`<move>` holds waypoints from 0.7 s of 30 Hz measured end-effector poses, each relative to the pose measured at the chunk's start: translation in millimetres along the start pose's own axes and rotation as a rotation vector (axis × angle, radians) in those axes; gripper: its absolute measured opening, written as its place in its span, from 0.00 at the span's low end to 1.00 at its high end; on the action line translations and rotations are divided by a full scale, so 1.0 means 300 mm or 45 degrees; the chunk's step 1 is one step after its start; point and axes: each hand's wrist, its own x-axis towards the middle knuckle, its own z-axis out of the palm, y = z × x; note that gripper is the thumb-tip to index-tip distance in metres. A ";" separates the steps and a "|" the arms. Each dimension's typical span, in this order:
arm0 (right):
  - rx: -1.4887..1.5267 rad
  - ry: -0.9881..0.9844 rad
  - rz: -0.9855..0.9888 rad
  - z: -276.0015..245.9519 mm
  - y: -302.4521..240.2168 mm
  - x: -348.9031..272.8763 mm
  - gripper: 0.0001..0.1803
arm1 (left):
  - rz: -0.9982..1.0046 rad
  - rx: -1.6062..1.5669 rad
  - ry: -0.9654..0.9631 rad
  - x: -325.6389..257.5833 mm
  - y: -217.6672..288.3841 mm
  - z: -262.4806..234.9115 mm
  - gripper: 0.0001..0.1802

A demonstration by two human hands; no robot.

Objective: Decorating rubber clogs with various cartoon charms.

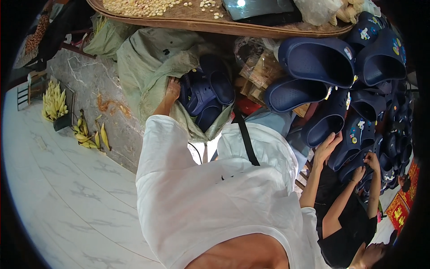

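A pale green woven sack (139, 62) hangs open at the left, with several dark blue clogs (202, 95) inside. At its mouth my left hand (171, 91) is closed on the edge, close beside the clogs; the fingertips are partly hidden. On the right, a dark blue clog (323, 130) with small charms is gripped at its lower end by my right hand (329, 145). Above it are two larger-looking clogs, a top one (316, 60) and one under it (295, 93), both with openings toward me.
Many charm-covered clogs (367, 105) crowd the right side. A co-worker's hands (365, 166) handle clogs there. Along the far edge, a round wooden tray (179, 19) holds pale kernels and a dark glossy device (262, 10). Bananas (83, 132) lie on the floor at left; flattened cardboard (260, 74) sits mid-scene.
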 end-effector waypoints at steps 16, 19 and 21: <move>0.144 -0.062 -0.008 0.013 0.005 0.028 0.20 | -0.266 -0.871 0.221 -0.199 -0.247 0.054 0.23; 0.182 -0.059 -0.013 -0.005 -0.002 0.029 0.20 | -0.282 -1.606 0.096 -0.259 -0.245 -0.119 0.17; 0.266 -0.038 0.034 -0.013 0.007 0.031 0.21 | -0.251 -1.985 -0.089 -0.333 -0.197 -0.276 0.13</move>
